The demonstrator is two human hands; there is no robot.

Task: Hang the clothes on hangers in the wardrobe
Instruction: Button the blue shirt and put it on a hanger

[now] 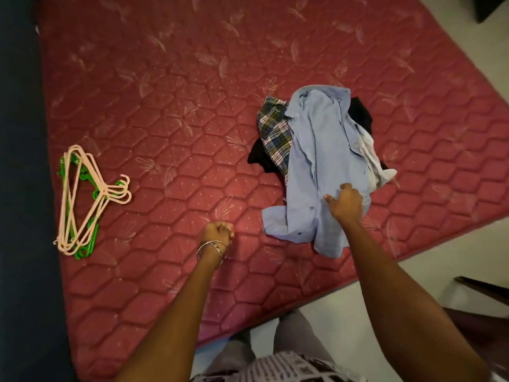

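Gripping blue shirt (316, 166) with right hand (345, 204), left hand (217, 231) fisted

Below me lies a red quilted mattress (165, 111) — hexagon stitching, pale leaf prints — set at an angle. A dark blue edge (19, 188) runs along its left side. Pale floor (454, 257) shows to the right, with dark furniture (484, 290) at its margin — dim, warm light.

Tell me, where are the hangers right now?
The hangers lie in a pile on the left side of the red mattress, near its dark edge, well apart from the clothes heap on the right.
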